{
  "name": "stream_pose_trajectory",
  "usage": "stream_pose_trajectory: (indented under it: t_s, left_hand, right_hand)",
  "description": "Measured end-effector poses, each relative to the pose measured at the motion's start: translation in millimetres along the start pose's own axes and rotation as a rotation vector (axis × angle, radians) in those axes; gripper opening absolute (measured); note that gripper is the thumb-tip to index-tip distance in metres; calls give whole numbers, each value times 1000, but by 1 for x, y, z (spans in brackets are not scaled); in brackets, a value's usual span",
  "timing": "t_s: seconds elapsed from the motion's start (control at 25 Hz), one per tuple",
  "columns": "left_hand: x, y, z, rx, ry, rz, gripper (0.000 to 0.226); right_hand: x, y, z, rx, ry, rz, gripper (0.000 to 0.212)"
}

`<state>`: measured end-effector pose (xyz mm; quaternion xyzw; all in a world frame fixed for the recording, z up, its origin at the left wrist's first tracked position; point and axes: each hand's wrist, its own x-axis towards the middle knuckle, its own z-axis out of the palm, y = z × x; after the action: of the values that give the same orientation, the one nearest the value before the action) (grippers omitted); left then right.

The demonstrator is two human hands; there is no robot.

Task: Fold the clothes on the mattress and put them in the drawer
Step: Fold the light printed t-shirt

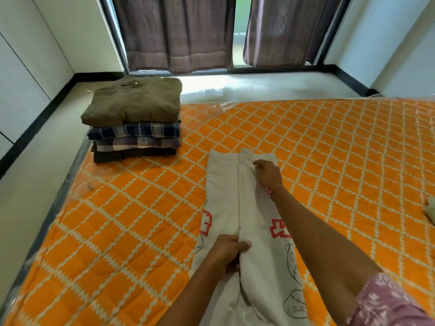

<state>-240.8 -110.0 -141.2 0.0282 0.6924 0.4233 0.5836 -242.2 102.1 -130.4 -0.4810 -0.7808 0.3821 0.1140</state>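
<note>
A cream garment (pixel 223 191) with red and black prints lies lengthwise on the orange patterned mattress (pixel 329 149), its two sides folded in to meet along the middle. My left hand (pixel 229 250) grips the inner edge of the right flap near me, thumb on top. My right hand (pixel 267 172) pinches the same flap near its far end. A stack of several folded shirts (pixel 134 121), olive one on top, sits at the mattress's far left corner.
A bit of pale cloth (pixel 430 209) shows at the right edge of the mattress. Pale floor runs along the left and far sides. Brown curtains (pixel 174 34) hang over a window at the back. No drawer is in view.
</note>
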Motion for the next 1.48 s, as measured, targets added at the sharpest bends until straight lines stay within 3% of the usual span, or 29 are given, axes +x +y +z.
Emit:
stream_pose_trajectory:
  t_s: [0.12, 0.28, 0.4, 0.48, 0.56, 0.64, 0.76, 0.88, 0.96, 1.04, 1.2, 1.32, 1.4, 1.48]
  left_hand:
    - [-7, 5, 2, -31, 8, -3, 9]
    - [-34, -5, -1, -201, -98, 19, 23]
    - [-57, -35, -3, -267, 25, 168, 18]
    - [-72, -60, -7, -141, 244, 330, 20]
    - [-95, -90, -11, 136, 433, 475, 19]
    - [-128, -121, -10, 419, 528, 548, 17]
    - [-156, -150, 2, 754, 396, 426, 30]
    - [-160, -150, 11, 566, 316, 461, 35]
    - [-175, -158, 11, 383, 361, 525, 23]
    - [-185, -178, 6, 331, 428, 513, 16]
    - [-181, -202, -6, 473, 402, 379, 20]
    - [-188, -213, 2, 604, 513, 375, 24]
    - [-193, -224, 7, 785, 569, 373, 27]
    - [-196, -228, 8, 900, 593, 412, 31]
  right_hand:
    - [-49, 20, -8, -221, 28, -152, 43]
    - [-168, 43, -5, -10, 168, -192, 38]
    - [-295, 58, 18, -38, 328, -204, 43]
    - [-360, 64, 36, -187, 281, -180, 52]
    - [-396, 74, 48, -329, 224, -106, 60]
    - [-417, 82, 51, -373, 180, -11, 64]
    - [-433, 80, 44, -267, 204, 65, 62]
    - [-429, 74, 31, 103, 150, 68, 57]
    - [-431, 73, 20, 326, 108, 57, 44]
    - [-435, 78, 17, 370, 29, 68, 37]
    - [-449, 82, 26, -122, 24, -2, 54]
    - [-463, 90, 43, -463, -64, -189, 70]
    - [-469, 108, 53, -582, -129, -230, 72]
    - [-467, 111, 50, -582, -201, -222, 94]
